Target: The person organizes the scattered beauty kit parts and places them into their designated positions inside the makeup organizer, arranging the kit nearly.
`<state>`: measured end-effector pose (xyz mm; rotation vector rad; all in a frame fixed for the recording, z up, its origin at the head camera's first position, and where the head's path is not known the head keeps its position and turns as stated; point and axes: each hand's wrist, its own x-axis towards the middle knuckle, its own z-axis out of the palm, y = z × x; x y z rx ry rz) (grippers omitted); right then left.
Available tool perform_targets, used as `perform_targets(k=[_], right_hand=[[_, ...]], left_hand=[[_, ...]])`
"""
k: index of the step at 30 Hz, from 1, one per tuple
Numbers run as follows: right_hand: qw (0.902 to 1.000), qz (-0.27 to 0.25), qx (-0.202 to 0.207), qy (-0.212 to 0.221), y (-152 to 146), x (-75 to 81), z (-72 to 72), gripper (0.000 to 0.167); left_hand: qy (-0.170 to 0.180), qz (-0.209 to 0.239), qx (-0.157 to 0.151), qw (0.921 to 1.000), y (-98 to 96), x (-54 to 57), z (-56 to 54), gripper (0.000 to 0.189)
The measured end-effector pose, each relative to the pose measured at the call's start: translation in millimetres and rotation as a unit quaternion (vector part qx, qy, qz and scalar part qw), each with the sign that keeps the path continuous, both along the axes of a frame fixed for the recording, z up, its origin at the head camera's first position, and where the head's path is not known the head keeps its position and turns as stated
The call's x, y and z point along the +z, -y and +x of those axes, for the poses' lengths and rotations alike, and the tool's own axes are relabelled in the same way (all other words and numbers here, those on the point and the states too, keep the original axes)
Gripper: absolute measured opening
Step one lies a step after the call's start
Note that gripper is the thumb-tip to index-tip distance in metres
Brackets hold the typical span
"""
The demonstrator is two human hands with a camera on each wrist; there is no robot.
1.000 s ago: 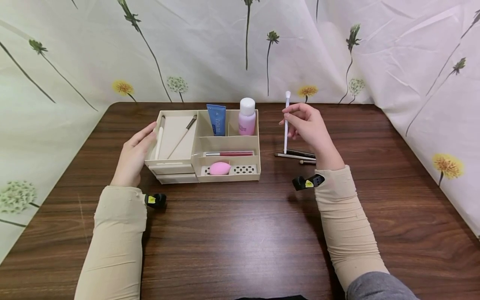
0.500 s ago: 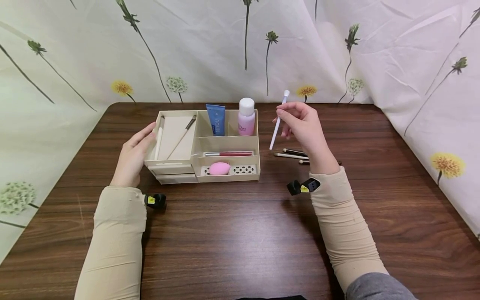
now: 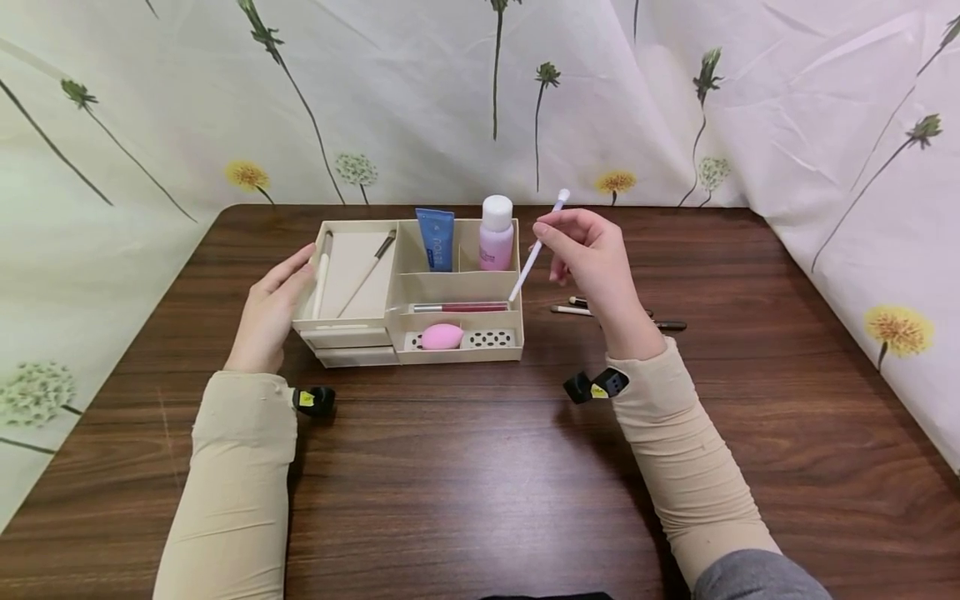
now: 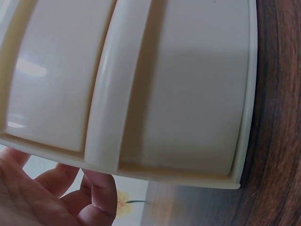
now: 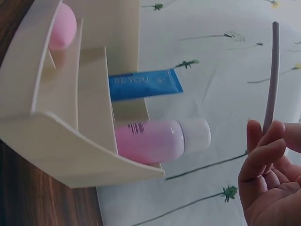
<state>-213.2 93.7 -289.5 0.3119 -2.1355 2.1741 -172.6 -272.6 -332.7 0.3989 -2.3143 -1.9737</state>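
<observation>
My right hand [image 3: 596,262] pinches a slim pale makeup brush [image 3: 526,271] near its white head, with the handle slanting down toward the organizer's right wall. In the right wrist view the brush [image 5: 273,75] stands out from the fingertips. My left hand [image 3: 272,312] rests along the left side of the cream makeup organizer [image 3: 453,357], its fingers against the wall. Two brushes, a white one [image 3: 321,275] and a dark-tipped one [image 3: 366,275], lie in the left tray. A blue tube [image 3: 438,242] and a pink bottle [image 3: 496,243] stand in the back compartments.
A lip gloss tube [image 3: 472,307] lies in the organizer's middle compartment, and a pink sponge [image 3: 442,337] sits in front. More brushes [image 3: 572,310] lie on the wooden table [image 3: 465,467], partly behind my right wrist. A floral cloth [image 3: 420,100] hangs behind.
My right hand has moved left with the brush, from above the loose brushes to the organizer's right side. The brush has gone from upright to tilted. My left hand has stayed put.
</observation>
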Motion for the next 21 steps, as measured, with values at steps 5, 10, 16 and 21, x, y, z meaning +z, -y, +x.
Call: perform_targets(k=[5, 10, 16, 21], right_hand=[[0.9999, -0.009, 0.005, 0.004, 9, -2.6, 3.5, 0.005], [0.9997, -0.001, 0.022, -0.006, 19, -4.8, 7.1, 0.005], [0.9988, -0.007, 0.049, 0.000, 32, -5.3, 8.6, 0.007], [0.9967, -0.005, 0.081, -0.005, 45, -3.4, 6.9, 0.007]], left_hand=[[-0.002, -0.002, 0.001, 1.0000, -1.4, -0.7, -0.8, 0.050], [0.000, 0.006, 0.006, 1.0000, -1.6, -1.8, -0.9, 0.050], [0.003, 0.007, 0.006, 1.0000, -0.8, -1.5, -0.4, 0.050], [0.004, 0.005, 0.006, 1.0000, -0.7, -0.3, -0.6, 0.050]])
